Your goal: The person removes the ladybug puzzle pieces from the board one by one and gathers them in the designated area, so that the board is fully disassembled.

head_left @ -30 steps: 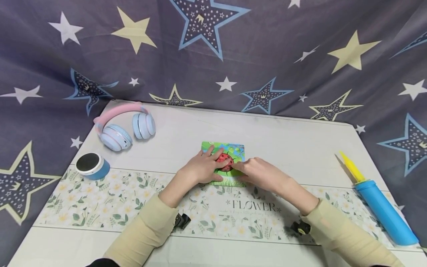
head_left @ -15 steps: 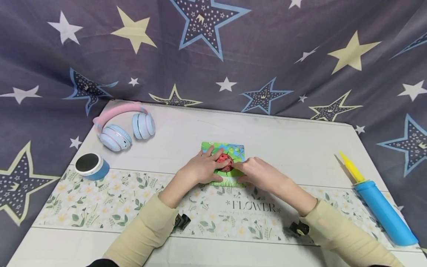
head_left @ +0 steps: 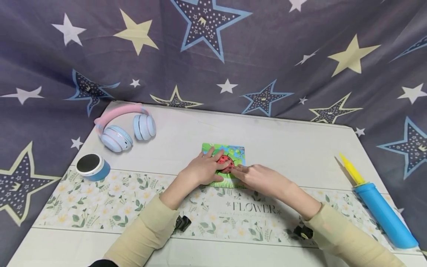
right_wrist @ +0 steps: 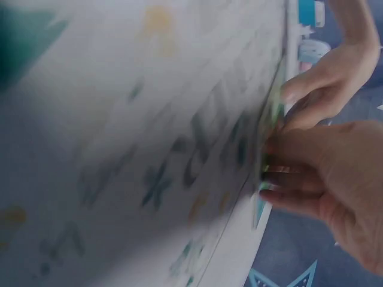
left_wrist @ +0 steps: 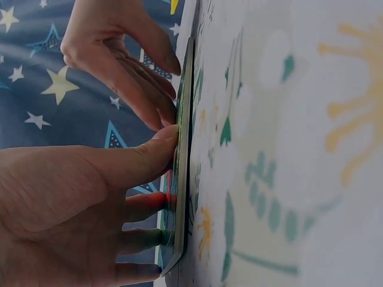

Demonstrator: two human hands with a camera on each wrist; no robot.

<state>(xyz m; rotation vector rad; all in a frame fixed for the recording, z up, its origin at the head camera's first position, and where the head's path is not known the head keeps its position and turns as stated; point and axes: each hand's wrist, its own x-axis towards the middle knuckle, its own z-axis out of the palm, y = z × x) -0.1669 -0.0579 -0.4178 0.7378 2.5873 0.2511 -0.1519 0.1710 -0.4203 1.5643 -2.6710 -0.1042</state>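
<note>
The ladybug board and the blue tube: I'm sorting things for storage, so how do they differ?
The ladybug board is flat and rectangular; the blue tube is long and round, with a pointed yellow tip. The board is many-coloured; the tube is mostly plain blue. Left hand and right hand touch the board; neither touches the tube. Both things lie on the table.

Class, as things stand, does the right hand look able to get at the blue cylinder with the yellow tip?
Probably yes: the right hand touches the ladybug board, but nothing visible stands between that hand and the blue cylinder.
</note>
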